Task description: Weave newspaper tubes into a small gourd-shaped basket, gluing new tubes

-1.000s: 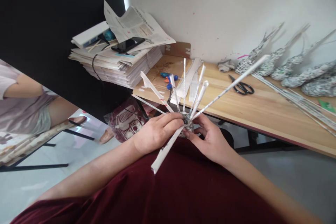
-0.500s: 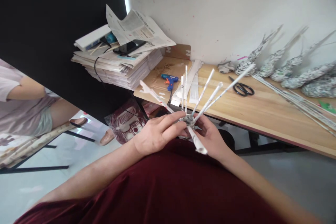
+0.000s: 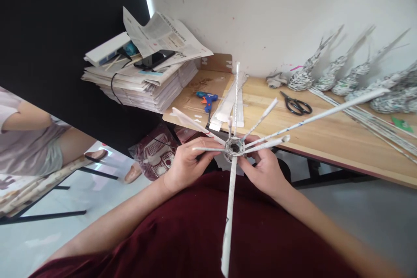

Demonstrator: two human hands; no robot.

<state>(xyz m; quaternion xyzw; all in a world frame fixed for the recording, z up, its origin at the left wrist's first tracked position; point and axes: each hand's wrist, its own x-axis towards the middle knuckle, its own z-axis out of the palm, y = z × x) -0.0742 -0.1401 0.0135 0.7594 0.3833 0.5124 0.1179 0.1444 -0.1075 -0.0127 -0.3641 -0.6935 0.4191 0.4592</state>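
Below and between the left hand (image 3: 192,160) and the right hand (image 3: 265,169) spreads a dark maroon garment (image 3: 195,234), plain and loose, with soft folds running across it. Both hands are bare, with slender fingers, and the forearms behind them are bare too. Whether the maroon cloth behind the left forearm (image 3: 114,213) is a sleeve is unclear.
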